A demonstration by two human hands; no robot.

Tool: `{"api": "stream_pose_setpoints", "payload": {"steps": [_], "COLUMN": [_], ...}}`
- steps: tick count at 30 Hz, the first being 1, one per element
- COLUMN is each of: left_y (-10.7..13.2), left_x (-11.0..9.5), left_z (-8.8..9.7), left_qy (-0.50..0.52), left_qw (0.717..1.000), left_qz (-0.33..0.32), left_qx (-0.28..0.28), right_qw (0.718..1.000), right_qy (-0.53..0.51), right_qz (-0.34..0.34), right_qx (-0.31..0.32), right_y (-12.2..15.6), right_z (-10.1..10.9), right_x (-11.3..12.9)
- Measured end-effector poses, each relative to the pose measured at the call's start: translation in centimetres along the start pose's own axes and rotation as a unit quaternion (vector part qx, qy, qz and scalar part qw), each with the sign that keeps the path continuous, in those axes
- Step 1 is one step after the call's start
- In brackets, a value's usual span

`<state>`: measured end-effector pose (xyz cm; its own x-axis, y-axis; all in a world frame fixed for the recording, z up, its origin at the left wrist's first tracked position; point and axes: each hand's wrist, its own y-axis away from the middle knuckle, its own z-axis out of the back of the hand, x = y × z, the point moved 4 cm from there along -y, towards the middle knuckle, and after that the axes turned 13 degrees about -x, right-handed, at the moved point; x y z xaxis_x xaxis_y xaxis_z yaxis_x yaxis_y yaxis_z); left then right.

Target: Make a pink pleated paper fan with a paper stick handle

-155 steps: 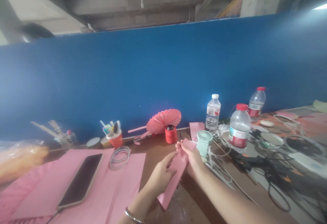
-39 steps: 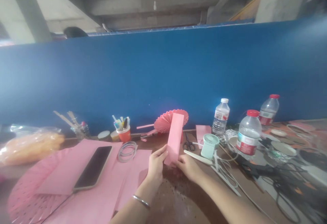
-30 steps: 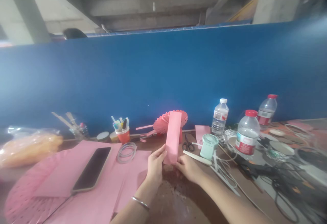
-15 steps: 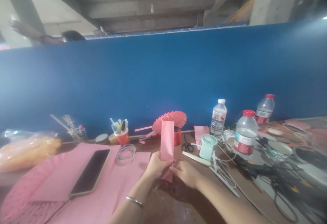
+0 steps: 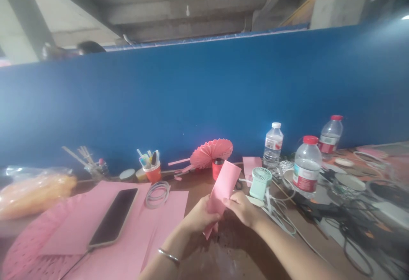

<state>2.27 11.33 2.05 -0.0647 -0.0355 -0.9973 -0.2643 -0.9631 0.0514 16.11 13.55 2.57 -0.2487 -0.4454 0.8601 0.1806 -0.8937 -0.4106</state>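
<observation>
A folded strip of pink paper (image 5: 225, 183) is held up over the brown table (image 5: 223, 258), tilted with its top to the right. My left hand (image 5: 198, 218) pinches its lower part from the left. My right hand (image 5: 244, 207) pinches its middle from the right. A bracelet (image 5: 168, 255) sits on my left wrist. Just behind the strip stand a red cup (image 5: 217, 167) and a pink pleated paper fan (image 5: 211, 152).
Pink sheets (image 5: 137, 237) with a phone (image 5: 114, 216) and a clear tape ring (image 5: 156, 193) lie at left. A mint desk fan (image 5: 260, 182), three water bottles (image 5: 306, 165) and tangled cables (image 5: 351, 229) crowd the right. A blue partition (image 5: 204, 101) closes the back.
The strip stood upright between my hands; now it leans to the right and sits lower. My right hand has risen onto its middle and my left has closed on its lower end.
</observation>
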Motion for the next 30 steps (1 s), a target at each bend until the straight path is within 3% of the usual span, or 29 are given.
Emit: {"api": "stream_pose_setpoints", "payload": {"steps": [4, 7, 16, 24, 30], "left_y": [0.2, 0.5, 1.7, 1.0, 1.2], "left_x": [0.9, 0.9, -0.4, 0.5, 0.2], "left_z": [0.9, 1.1, -0.4, -0.3, -0.6], "left_qy": [-0.028, -0.007, 0.159, 0.106, 0.061], "left_qw": [0.997, 0.993, 0.971, 0.984, 0.991], "left_qz": [0.070, 0.097, 0.119, 0.114, 0.112], "left_qx": [0.032, 0.066, 0.133, 0.091, 0.042], "right_qw": [0.992, 0.985, 0.979, 0.966, 0.971], "right_qy": [-0.050, -0.070, -0.139, -0.172, -0.168], "right_qz": [-0.025, -0.034, -0.060, -0.076, -0.101], "right_qx": [-0.109, -0.152, -0.134, -0.177, -0.141], "right_y": [-0.9, -1.4, -1.3, -1.6, -0.8], "right_z": [2.2, 3.1, 1.7, 2.1, 0.4], "right_x": [-1.0, -1.5, -2.1, -2.5, -1.4]}}
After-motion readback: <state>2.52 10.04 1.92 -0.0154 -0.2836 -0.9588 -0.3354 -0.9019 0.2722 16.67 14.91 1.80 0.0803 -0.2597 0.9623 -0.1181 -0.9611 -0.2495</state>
